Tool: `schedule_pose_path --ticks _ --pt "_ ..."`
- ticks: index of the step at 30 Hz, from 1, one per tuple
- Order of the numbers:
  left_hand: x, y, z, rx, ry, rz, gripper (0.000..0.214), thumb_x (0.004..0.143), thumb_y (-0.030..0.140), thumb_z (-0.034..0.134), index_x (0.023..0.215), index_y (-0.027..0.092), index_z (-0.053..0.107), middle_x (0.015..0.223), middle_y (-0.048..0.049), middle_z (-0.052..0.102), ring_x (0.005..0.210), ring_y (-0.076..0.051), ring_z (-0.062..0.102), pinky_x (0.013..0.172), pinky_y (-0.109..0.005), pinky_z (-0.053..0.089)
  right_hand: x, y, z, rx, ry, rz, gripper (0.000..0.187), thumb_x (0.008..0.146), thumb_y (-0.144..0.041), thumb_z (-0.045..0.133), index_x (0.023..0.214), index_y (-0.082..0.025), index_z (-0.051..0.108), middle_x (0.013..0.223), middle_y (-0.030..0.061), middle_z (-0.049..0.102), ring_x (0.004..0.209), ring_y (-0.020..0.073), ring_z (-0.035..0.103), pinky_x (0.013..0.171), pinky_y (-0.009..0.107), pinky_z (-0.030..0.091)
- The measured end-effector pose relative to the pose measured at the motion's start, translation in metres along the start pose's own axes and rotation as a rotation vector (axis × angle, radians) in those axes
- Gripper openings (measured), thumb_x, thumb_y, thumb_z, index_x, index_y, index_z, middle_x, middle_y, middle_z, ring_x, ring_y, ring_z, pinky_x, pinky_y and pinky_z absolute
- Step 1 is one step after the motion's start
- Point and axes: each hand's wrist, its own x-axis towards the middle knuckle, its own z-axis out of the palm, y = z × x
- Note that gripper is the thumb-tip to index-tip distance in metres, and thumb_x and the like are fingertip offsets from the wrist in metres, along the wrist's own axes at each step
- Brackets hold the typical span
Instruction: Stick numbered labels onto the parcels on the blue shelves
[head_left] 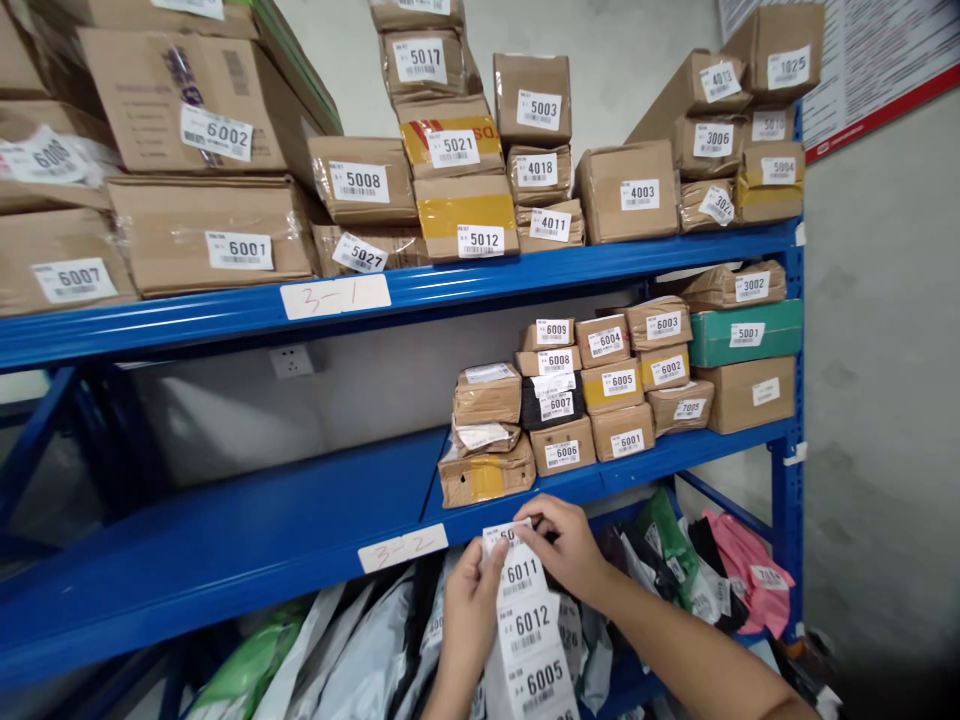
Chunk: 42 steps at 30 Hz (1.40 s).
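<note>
A strip of printed number labels (531, 622) hangs between my hands, in front of the middle shelf's edge. Its visible labels read 6011, 6012 and 6005, and fingers partly cover the top one. My left hand (472, 595) grips the strip by its left side, thumb on the front. At the upper end, my right hand (562, 545) pinches the top label's corner between thumb and fingers. Just beyond the hands, a parcel with yellow tape (487, 478) sits at the bottom of a small stack, below a parcel with a white slip (487, 392).
The blue middle shelf (300, 500) bears several labelled boxes on its right half, including a green box (746, 335). More cartons line the upper shelf (487, 280). Bagged parcels, among them a pink bag (742, 570), fill the level below. A blue post (786, 520) stands at the right.
</note>
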Motion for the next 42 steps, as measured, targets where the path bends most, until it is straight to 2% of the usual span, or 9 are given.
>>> schedule_pose_path --ticks 9,15,18,22,26,31,34,37,42 --pt "0.01 -0.018 -0.021 -0.015 0.111 -0.089 0.044 0.07 0.053 0.069 0.086 0.013 0.067 0.07 -0.0023 0.068 0.062 -0.015 0.058 0.057 -0.023 0.043 0.022 0.009 0.03 -0.09 0.118 -0.11 0.007 0.082 -0.022 0.063 0.079 -0.02 0.069 0.078 0.0026 0.063 0.064 0.0129 0.054 0.059 0.026 0.044" --pt "-0.006 -0.03 -0.037 0.151 0.002 -0.092 0.042 0.068 0.053 0.07 0.077 0.012 0.07 0.068 -0.0042 0.071 0.061 -0.018 0.061 0.056 -0.023 0.044 0.05 0.019 0.045 -0.224 0.278 -0.159 0.014 0.088 -0.022 0.055 0.085 -0.019 0.069 0.083 0.0051 0.064 0.075 0.0157 0.061 0.067 0.027 0.049" --pt "-0.014 -0.031 -0.045 0.159 -0.014 -0.032 0.042 0.076 0.052 0.063 0.09 0.014 0.072 0.081 -0.0059 0.073 0.076 -0.022 0.065 0.066 -0.026 0.048 0.052 0.024 0.048 -0.414 0.278 -0.18 0.018 0.089 -0.02 0.051 0.093 -0.019 0.069 0.089 0.0069 0.064 0.083 0.0182 0.062 0.077 0.031 0.051" --pt "-0.019 -0.031 -0.056 0.134 -0.011 0.033 0.042 0.081 0.05 0.058 0.105 0.016 0.07 0.093 -0.0062 0.073 0.086 -0.024 0.065 0.074 -0.028 0.049 0.048 0.029 0.049 -0.654 0.372 -0.103 0.028 0.086 -0.029 0.057 0.112 -0.021 0.065 0.107 0.0124 0.057 0.087 0.0221 0.059 0.072 0.034 0.052" --pt "-0.018 -0.026 -0.064 0.096 0.045 0.066 0.042 0.081 0.049 0.059 0.105 0.017 0.07 0.097 -0.0064 0.073 0.089 -0.024 0.064 0.075 -0.027 0.049 0.046 0.023 0.043 -0.719 0.301 -0.189 0.021 0.089 -0.023 0.051 0.099 -0.021 0.07 0.094 0.0101 0.062 0.088 0.0233 0.057 0.076 0.037 0.05" --pt "-0.014 -0.019 -0.067 0.088 0.037 0.115 0.041 0.084 0.048 0.055 0.108 0.018 0.069 0.102 -0.0068 0.071 0.091 -0.024 0.063 0.081 -0.029 0.049 0.023 -0.007 0.033 -0.348 0.148 -0.215 0.025 0.087 -0.025 0.057 0.11 -0.022 0.066 0.102 0.0092 0.065 0.098 0.0232 0.057 0.085 0.04 0.05" --pt "-0.009 -0.016 -0.062 0.073 -0.02 0.142 0.039 0.085 0.046 0.054 0.106 0.017 0.068 0.1 -0.0073 0.07 0.091 -0.023 0.062 0.081 -0.029 0.048 0.006 -0.018 0.035 0.025 -0.064 -0.073 0.021 0.08 -0.03 0.066 0.099 -0.022 0.067 0.097 0.0065 0.064 0.082 0.018 0.061 0.064 0.028 0.053" --pt "-0.003 -0.01 -0.05 -0.038 -0.025 0.14 0.037 0.081 0.044 0.06 0.109 0.019 0.062 0.094 -0.0044 0.069 0.081 -0.018 0.061 0.072 -0.025 0.047 0.002 -0.014 0.039 0.2 -0.031 0.094 0.016 0.078 -0.031 0.068 0.087 -0.018 0.066 0.08 0.0028 0.063 0.066 0.0128 0.06 0.054 0.022 0.049" --pt "0.004 0.002 -0.036 0.097 0.015 0.143 0.036 0.083 0.051 0.054 0.071 0.017 0.054 0.058 0.0037 0.051 0.056 -0.011 0.046 0.054 -0.02 0.035 0.012 -0.003 0.036 0.294 0.018 0.169 0.024 0.076 -0.032 0.069 0.096 -0.019 0.064 0.079 0.0023 0.066 0.067 0.0134 0.062 0.053 0.021 0.049"
